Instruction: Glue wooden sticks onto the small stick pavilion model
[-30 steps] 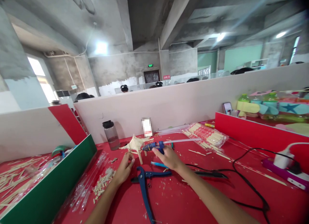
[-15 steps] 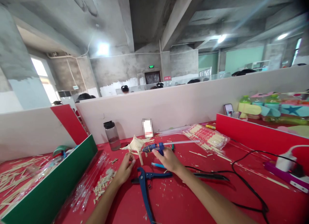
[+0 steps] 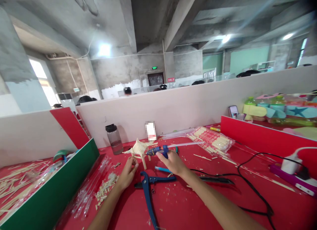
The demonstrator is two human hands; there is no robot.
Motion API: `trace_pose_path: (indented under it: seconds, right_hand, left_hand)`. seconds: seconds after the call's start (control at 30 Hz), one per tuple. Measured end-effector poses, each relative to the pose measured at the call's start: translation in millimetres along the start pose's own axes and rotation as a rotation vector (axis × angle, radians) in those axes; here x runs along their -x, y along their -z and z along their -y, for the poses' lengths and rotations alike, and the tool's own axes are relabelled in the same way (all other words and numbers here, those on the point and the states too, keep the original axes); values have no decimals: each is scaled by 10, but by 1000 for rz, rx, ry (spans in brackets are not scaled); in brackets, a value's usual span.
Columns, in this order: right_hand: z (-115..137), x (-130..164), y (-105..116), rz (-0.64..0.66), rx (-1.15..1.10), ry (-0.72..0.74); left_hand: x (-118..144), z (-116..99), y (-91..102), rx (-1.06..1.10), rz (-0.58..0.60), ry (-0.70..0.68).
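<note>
1. Our right hand [image 3: 174, 162] is wrapped around a blue glue gun [image 3: 158, 151] — its nozzle points left, close by a leg of the stick model [image 3: 138, 147].
2. Our left hand [image 3: 128, 170] is curled narrow at the model's near left side; we cannot tell whether it pinches anything.
3. The model stands mid-worktop [image 3: 193, 203], beyond a blue cutter [image 3: 147, 190].

Looks like a craft workshop, given concrete beams [image 3: 182, 20], exit sign [image 3: 154, 67], low partitions [image 3: 178, 102], table [image 3: 183, 207], glue gun [image 3: 156, 151], cutter [image 3: 148, 194] and sticks [image 3: 213, 137].
</note>
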State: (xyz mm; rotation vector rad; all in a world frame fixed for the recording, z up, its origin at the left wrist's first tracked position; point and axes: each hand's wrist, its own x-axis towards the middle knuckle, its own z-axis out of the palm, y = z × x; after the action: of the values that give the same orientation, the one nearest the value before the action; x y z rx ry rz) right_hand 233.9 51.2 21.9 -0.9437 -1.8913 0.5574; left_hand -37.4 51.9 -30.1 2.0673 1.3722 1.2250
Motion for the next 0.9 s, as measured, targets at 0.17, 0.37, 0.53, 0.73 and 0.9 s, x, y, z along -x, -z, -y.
trace_pose_path:
  seconds: [0.17,0.37,0.53,0.73,0.9]
  right_hand:
    - [-2,8,-23,0,10,-1]
    - [5,24,-24,21,-78,-31]
    - [6,17,3,28,-104,-42]
    - [-27,-4,42,43,-57,-59]
    - [-35,2,45,63,-42,-62]
  left_hand:
    - [-4,9,2,-38,-11,-29]
    - [-1,48,-11,-39,-4,-27]
    - [-7,47,-14,-27,0,-3]
    - [-6,49,-18,-23,-17,-3]
    - [1,54,-15,-31,-14,-11]
